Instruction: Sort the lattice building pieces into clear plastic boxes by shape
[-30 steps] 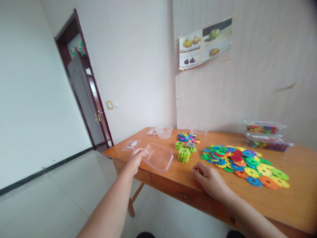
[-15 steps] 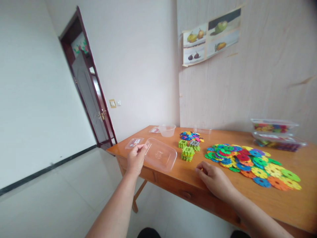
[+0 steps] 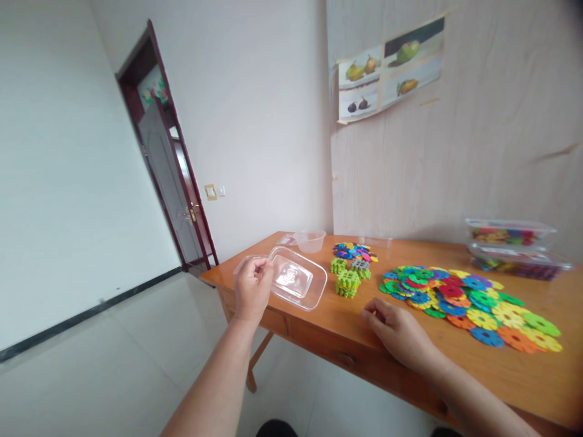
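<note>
My left hand pinches the left rim of a clear plastic container, tilted above the left front of the table. A lid partly shows behind that hand. My right hand rests at the table's front edge with its fingers curled in, and nothing shows in them. Beyond it stand small stacks of green and grey notched blocks. To its right spreads a large pile of colourful notched plastic discs.
A smaller heap of discs lies near the back, beside a clear round tub. Two filled clear boxes are stacked at the back right of the wooden table. A door stands at far left.
The container in my left hand has turned, so its shiny inner side and rim now face me more. My right hand stays at the table edge. The view has shifted slightly.
</note>
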Motion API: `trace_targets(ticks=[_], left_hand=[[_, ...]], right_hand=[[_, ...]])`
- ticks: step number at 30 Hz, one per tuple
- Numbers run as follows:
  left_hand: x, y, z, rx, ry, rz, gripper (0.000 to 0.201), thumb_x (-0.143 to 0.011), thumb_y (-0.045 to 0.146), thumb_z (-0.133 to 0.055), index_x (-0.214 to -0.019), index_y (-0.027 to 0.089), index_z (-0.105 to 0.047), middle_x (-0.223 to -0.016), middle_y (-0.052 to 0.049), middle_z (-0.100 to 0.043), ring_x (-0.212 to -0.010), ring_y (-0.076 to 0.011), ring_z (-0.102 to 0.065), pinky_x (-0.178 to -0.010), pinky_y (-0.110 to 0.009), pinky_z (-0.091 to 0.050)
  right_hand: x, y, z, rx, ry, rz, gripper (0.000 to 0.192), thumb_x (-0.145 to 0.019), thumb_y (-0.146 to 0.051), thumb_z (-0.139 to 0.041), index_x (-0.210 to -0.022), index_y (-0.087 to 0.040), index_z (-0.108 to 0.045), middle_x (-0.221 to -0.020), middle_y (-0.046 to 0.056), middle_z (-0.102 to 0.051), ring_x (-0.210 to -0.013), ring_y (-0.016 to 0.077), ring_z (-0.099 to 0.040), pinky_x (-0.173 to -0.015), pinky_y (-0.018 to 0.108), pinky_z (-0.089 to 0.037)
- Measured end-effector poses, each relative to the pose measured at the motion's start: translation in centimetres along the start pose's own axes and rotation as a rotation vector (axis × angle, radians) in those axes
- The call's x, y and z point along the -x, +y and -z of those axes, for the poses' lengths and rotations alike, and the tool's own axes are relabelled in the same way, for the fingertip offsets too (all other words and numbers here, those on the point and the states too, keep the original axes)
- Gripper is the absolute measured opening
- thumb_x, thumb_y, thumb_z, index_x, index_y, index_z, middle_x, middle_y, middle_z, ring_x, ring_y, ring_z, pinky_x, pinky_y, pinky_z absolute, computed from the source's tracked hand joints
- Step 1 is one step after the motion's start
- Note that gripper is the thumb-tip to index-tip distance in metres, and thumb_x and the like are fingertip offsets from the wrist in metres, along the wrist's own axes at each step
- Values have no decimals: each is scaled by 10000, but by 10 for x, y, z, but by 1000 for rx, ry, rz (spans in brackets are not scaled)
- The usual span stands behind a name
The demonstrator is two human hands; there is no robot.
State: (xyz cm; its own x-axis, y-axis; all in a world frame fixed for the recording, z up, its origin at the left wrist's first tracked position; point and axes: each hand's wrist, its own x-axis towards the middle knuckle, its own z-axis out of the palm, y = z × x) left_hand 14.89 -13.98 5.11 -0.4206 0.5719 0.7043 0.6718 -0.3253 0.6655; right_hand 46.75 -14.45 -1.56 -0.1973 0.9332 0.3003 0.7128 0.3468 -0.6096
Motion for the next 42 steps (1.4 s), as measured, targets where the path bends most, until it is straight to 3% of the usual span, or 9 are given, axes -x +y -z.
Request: trace_targets(ticks=[6, 11, 21, 25, 30, 38, 42], left_hand=[[-8, -17, -13, -53, -138, 169, 222, -742, 435, -630, -764, 222, -689, -693, -6, -679, -728, -221, -614, -691, -306, -431], [-11, -31, -31, -13, -231, 351, 223, -720, 426, -624, -675, 209, -653, -664, -22, -679, -688, -215, -617, -610, -295, -407], [-13, -51, -39, 203, -263, 585, 653, -807, 734, -416, -930, 150, -679, -841, -153, -744, -713, -237, -682, -625, -326, -468], [-10, -57, -39, 263, -348, 581, 774, -816, 775, -338, -1088, 129, -666, -883, -164, -749, -769, -248, -691, -675, -346, -470], [-5, -59, -40, 252, -389, 541, 795, -821, 776, -333, -1113, 117, -670, -868, -162, -753, -795, -256, -691, -721, -359, -466], [-13, -75, -52, 215, -193, 446, 753, -799, 792, -334, -890, 127, -675, -734, -146, -724, -644, -232, -668, -648, -345, -483], [-21, -89, -59, 116, -174, 382, 674, -842, 739, -307, -822, 154, -642, -657, -109, -692, -590, -216, -646, -604, -324, -479]], right_hand=[[1, -3, 0, -7, 9, -26, 256, -883, -433, -462, -840, -236, -620, -686, 8, -655, -637, 181, -589, -599, 280, -366], [1, -3, 0, 6, 7, -25, 264, -897, -433, -451, -832, -235, -612, -677, 6, -636, -632, 177, -584, -611, 280, -371], [0, 1, -1, 4, -1, -17, 260, -896, -434, -453, -839, -240, -617, -665, 2, -623, -632, 182, -588, -606, 278, -378], [1, 0, -1, 18, 8, -11, 251, -898, -425, -449, -830, -242, -607, -666, 0, -624, -624, 179, -585, -598, 277, -375], [2, -3, 0, 17, 19, -13, 255, -898, -420, -444, -834, -238, -611, -673, 6, -632, -640, 185, -595, -601, 280, -375], [2, -1, -1, -14, 9, -20, 252, -895, -423, -460, -847, -233, -619, -664, -8, -619, -614, 168, -568, -588, 278, -375], [-3, 4, 0, -86, 2, -23, 253, -884, -411, -474, -829, -213, -621, -675, -7, -617, -631, 163, -564, -587, 273, -391]])
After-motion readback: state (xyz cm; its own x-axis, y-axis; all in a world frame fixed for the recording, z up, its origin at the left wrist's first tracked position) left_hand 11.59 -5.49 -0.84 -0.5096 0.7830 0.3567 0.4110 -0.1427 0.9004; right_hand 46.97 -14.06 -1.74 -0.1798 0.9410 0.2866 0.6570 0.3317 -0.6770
